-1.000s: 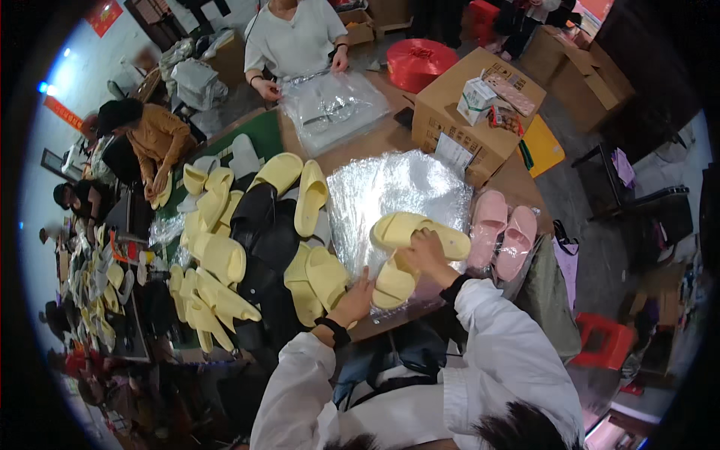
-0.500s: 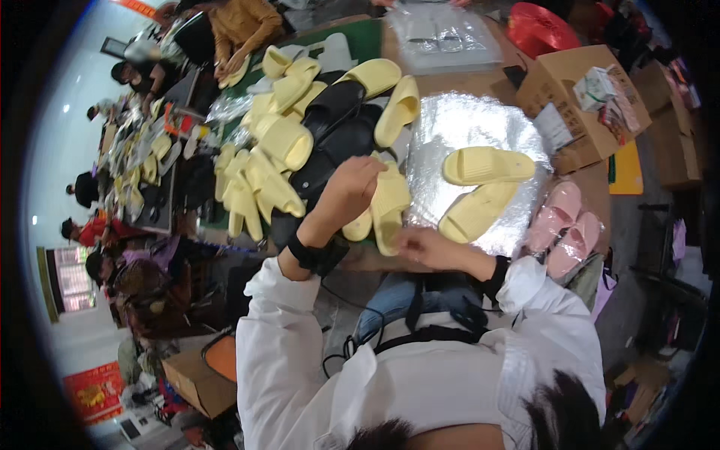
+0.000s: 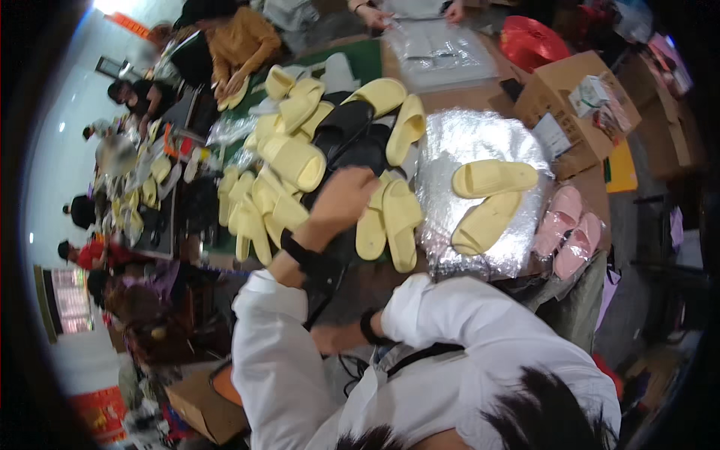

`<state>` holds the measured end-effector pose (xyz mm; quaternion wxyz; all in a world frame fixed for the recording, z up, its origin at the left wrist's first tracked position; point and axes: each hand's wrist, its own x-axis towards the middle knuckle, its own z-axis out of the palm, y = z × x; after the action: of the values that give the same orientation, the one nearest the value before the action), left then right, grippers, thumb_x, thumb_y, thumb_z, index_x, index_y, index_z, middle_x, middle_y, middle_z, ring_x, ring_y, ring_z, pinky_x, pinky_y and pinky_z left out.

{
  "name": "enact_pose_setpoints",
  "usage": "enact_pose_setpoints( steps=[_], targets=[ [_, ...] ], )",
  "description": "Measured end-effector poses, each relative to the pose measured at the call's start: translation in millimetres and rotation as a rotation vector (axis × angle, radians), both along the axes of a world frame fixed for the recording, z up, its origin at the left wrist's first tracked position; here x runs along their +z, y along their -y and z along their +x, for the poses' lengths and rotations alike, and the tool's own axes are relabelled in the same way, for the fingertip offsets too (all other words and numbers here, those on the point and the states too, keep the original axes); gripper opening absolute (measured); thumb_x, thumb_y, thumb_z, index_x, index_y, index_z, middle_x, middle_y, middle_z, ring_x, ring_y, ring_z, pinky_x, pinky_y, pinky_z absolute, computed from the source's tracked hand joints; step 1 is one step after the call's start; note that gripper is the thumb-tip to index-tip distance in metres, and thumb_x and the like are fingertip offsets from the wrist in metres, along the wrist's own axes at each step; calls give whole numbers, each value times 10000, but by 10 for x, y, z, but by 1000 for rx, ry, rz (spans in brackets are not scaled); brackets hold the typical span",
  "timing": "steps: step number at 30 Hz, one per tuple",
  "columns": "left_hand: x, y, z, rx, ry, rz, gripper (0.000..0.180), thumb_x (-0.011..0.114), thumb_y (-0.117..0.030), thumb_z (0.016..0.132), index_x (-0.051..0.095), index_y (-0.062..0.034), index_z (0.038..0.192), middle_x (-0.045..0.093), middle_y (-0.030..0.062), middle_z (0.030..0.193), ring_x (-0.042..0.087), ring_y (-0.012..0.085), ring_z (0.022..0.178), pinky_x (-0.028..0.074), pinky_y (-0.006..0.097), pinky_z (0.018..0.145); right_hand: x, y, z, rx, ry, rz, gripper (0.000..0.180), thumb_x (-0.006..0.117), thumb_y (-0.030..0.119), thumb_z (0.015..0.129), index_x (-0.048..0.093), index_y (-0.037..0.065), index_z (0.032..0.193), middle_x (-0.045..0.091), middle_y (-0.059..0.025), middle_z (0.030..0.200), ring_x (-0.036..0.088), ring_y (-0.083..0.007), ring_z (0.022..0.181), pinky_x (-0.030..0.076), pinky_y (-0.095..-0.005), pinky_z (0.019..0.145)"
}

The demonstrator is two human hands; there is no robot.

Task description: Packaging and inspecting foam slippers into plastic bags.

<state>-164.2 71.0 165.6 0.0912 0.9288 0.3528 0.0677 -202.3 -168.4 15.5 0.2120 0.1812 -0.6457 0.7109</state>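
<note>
My left hand (image 3: 346, 196) is curled at the near edge of a heap of slippers, over black slippers (image 3: 361, 150). Its fingers look closed, but what they hold, if anything, is hidden. Just right of it lie two yellow slippers (image 3: 402, 225) side by side at the table's front edge. My right hand (image 3: 330, 339) is drawn in below the table edge, in front of my body, blurred, with its fingers not readable. Further right, a pair of yellow slippers (image 3: 489, 219) rests on a silvery, shiny sheet (image 3: 450, 139).
Pink slippers (image 3: 568, 229) in clear wrap lie at the right. A cardboard box (image 3: 559, 94) and a red shiny bundle (image 3: 532, 41) stand behind. Across the table a co-worker's hands hold clear plastic bags (image 3: 442, 52). Another person in a brown top (image 3: 244, 41) sits far left.
My right hand has left the near end of the yellow slippers and moved left and down toward my body. My left hand stays by the heap. The whole view has shifted slightly.
</note>
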Motion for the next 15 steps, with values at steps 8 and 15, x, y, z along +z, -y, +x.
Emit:
enact_pose_setpoints(
  steps=[8,15],
  targets=[
    [-1603,628,1036,-394,89,-211,270,539,-102,758,591,-31,1013,574,187,1051,545,319,968,448,407,809,840,-1096,1389,164,62,805,358,606,214,766,572,21,1066,585,-198,1074,553,-325,1000,454,-391,807],
    [-1974,659,1545,-4,140,-473,311,517,-143,797,547,2,1070,466,225,1229,446,368,1140,379,427,952,506,-1322,3413,-645,985,-100,242,588,196,810,638,-18,912,659,-135,887,608,-200,804,471,-339,731]
  ],
)
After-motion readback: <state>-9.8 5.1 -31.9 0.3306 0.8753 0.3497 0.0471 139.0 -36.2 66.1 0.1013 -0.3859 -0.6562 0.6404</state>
